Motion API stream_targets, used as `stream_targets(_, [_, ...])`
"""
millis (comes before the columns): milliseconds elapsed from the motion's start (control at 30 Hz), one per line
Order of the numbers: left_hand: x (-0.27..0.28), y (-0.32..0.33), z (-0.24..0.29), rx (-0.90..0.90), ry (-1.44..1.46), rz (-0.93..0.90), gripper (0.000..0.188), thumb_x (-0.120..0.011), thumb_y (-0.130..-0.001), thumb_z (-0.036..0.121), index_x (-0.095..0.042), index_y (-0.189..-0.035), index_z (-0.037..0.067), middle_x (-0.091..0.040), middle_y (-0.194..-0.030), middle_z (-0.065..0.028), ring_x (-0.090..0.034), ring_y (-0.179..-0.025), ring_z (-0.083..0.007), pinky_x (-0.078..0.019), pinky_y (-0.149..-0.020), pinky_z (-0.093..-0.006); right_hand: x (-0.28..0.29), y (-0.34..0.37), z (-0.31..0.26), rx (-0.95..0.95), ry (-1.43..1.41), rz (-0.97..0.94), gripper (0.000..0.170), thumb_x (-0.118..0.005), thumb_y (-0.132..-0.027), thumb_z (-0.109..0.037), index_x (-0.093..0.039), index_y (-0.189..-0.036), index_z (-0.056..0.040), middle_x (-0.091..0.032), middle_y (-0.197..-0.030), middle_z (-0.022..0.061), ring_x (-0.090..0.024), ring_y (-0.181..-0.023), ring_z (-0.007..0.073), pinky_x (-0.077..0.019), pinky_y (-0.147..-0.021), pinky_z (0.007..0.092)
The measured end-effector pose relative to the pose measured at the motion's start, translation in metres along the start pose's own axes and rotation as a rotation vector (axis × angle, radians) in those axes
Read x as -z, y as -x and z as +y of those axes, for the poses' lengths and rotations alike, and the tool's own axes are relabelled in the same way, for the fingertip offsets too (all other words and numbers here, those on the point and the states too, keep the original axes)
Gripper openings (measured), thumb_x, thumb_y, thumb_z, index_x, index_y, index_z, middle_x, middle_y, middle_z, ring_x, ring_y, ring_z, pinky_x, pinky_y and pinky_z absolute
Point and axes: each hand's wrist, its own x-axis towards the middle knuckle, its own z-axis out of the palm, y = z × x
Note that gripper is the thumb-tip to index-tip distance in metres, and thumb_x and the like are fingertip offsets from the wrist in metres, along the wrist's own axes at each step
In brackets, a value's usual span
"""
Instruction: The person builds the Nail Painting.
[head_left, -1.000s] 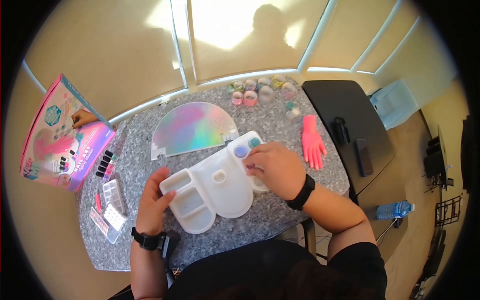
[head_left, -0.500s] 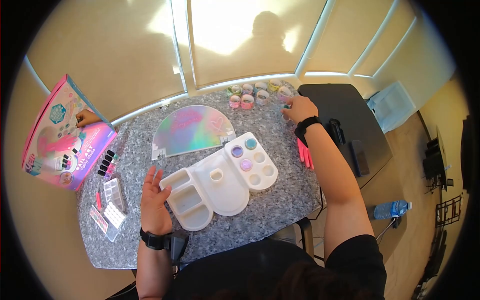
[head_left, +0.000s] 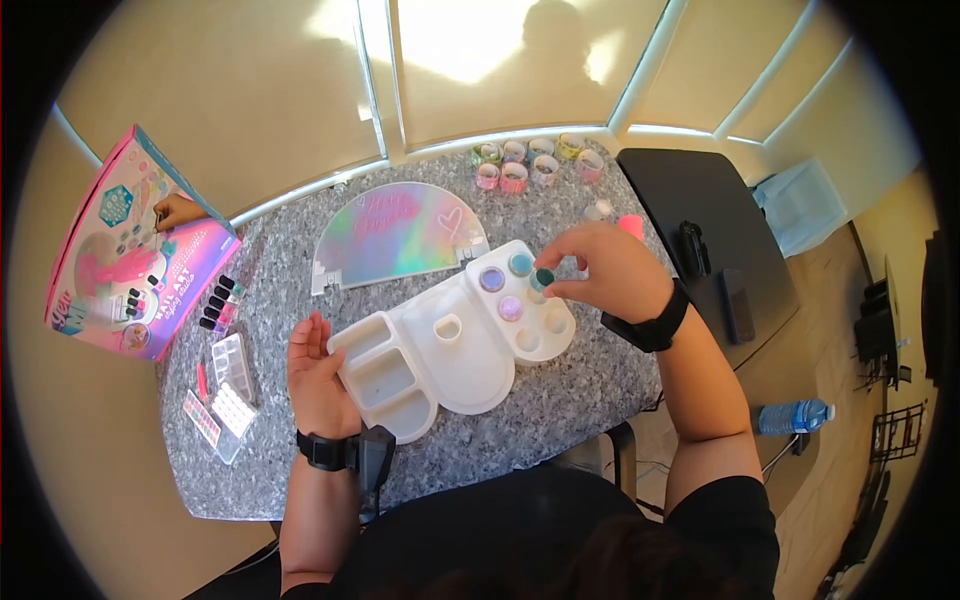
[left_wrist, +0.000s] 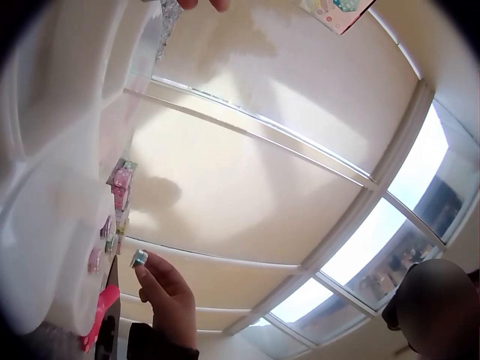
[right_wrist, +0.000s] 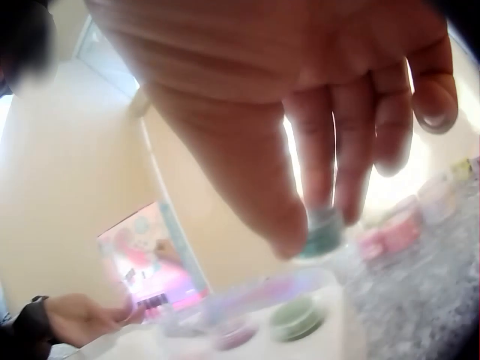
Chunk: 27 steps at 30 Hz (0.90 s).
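Observation:
A white molded tray lies on the granite-look table, with long compartments at its left end and round wells at its right. My left hand is at the tray's left end, thumb on the rim and fingers loosely extended outside it. Over the wells, my right hand pinches a small teal glitter pot between thumb and fingertips. Set in the wells are a light teal pot, a violet pot and a pink-lilac pot. The right wrist view shows the held teal pot close up.
Behind the tray lies a holographic half-round panel. Tape rolls and a whitish pot stand at the back right, near a pink hand form. At left are a nail art box, polish bottles and nail sheets.
My right hand left the pink-lilac pot in a well, reached to the back right, and came back over the tray with a teal pot. My left hand stays by the tray's left end.

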Motion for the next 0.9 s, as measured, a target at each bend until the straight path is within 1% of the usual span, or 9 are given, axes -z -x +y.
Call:
stream_targets(33, [0.001, -0.001, -0.001, -0.004, 0.003, -0.012, 0.064, -0.048, -0.094, -0.022, -0.055, -0.149, 0.009, -0.053, -0.160, -0.0087, -0.051, -0.145, -0.0214, -0.0426, -0.126, -0.0412, 0.000, 0.003, -0.004, 0.006, 0.055, -0.046, 0.025, -0.090, -0.082, -0.015, -0.083, -0.106, -0.0093, -0.080, -0.103, 0.0080, -0.072, -0.097, 0.0335, -0.0576, -0.089, 0.0445])
stream_targets(133, [0.001, -0.001, -0.002, -0.007, 0.001, -0.013, 0.061, -0.048, -0.095, -0.022, -0.057, -0.146, 0.010, -0.055, -0.158, -0.0081, -0.052, -0.143, -0.0212, -0.0431, -0.126, -0.0412, -0.015, 0.008, 0.007, 0.135, 0.161, 0.006, 0.026, -0.090, -0.081, -0.014, -0.083, -0.106, -0.0100, -0.079, -0.107, 0.0078, -0.070, -0.105, 0.0334, -0.0568, -0.094, 0.0447])
stream_targets(233, [0.002, -0.001, -0.003, -0.009, 0.010, -0.016, 0.061, -0.048, -0.095, -0.023, -0.057, -0.145, 0.011, -0.056, -0.158, -0.0081, -0.053, -0.143, -0.0211, -0.0432, -0.126, -0.0411, -0.016, 0.008, 0.000, 0.065, 0.236, -0.056, 0.026, -0.089, -0.081, -0.014, -0.083, -0.106, -0.0107, -0.079, -0.110, 0.0080, -0.069, -0.110, 0.0335, -0.0570, -0.096, 0.0453])
stream_targets(400, [0.006, -0.001, -0.004, -0.020, 0.035, -0.057, 0.059, -0.048, -0.094, -0.024, -0.060, -0.140, 0.012, -0.056, -0.158, -0.0088, -0.052, -0.146, -0.0219, -0.0431, -0.126, -0.0420, -0.021, 0.010, -0.006, 0.063, 0.268, -0.032, 0.026, -0.089, -0.081, -0.014, -0.084, -0.107, -0.0119, -0.078, -0.108, 0.0075, -0.070, -0.110, 0.0331, -0.0572, -0.097, 0.0450])
stream_targets(567, [0.013, -0.005, -0.006, -0.026, 0.054, -0.122, 0.057, -0.049, -0.095, -0.023, -0.060, -0.137, 0.013, -0.054, -0.162, -0.0095, -0.045, -0.157, -0.0240, -0.0397, -0.129, -0.0441, -0.007, 0.008, 0.001, 0.109, 0.216, -0.039, 0.025, -0.088, -0.083, -0.014, -0.085, -0.108, -0.0138, -0.079, -0.111, 0.0068, -0.070, -0.113, 0.0329, -0.0571, -0.100, 0.0438])
stream_targets(667, [0.015, -0.006, -0.006, -0.038, 0.042, -0.134, 0.056, -0.050, -0.094, -0.023, -0.061, -0.135, 0.014, -0.056, -0.160, -0.0093, -0.046, -0.156, -0.0244, -0.0393, -0.129, -0.0439, 0.024, -0.006, 0.036, -0.022, 0.255, 0.033, 0.030, -0.088, -0.083, -0.013, -0.085, -0.113, -0.0167, -0.079, -0.120, 0.0062, -0.069, -0.121, 0.0326, -0.0558, -0.105, 0.0437])
stream_targets(733, [0.014, -0.006, -0.006, -0.033, 0.054, -0.142, 0.057, -0.050, -0.093, -0.024, -0.061, -0.134, 0.013, -0.057, -0.159, -0.0094, -0.047, -0.156, -0.0245, -0.0396, -0.128, -0.0437, 0.030, -0.019, 0.082, -0.086, 0.495, 0.049, 0.037, -0.088, -0.083, -0.009, -0.085, -0.119, -0.0199, -0.077, -0.129, 0.0066, -0.067, -0.128, 0.0322, -0.0545, -0.109, 0.0445])
stream_targets(800, [0.014, -0.007, -0.006, -0.031, 0.064, -0.156, 0.057, -0.050, -0.092, -0.024, -0.061, -0.133, 0.013, -0.058, -0.158, -0.0095, -0.047, -0.155, -0.0246, -0.0399, -0.128, -0.0435, 0.023, -0.027, 0.121, -0.096, 0.527, 0.033, 0.040, -0.087, -0.083, -0.009, -0.084, -0.121, -0.0204, -0.076, -0.132, 0.0070, -0.066, -0.129, 0.0323, -0.0542, -0.110, 0.0451])
stream_targets(900, [0.018, -0.009, -0.006, -0.032, 0.045, -0.162, 0.058, -0.050, -0.090, -0.024, -0.062, -0.132, 0.013, -0.060, -0.156, -0.0096, -0.048, -0.154, -0.0244, -0.0404, -0.127, -0.0435, 0.017, -0.032, 0.135, -0.090, 0.570, 0.005, 0.039, -0.085, -0.086, -0.008, -0.083, -0.123, -0.0205, -0.076, -0.131, 0.0079, -0.066, -0.128, 0.0329, -0.0540, -0.110, 0.0456])
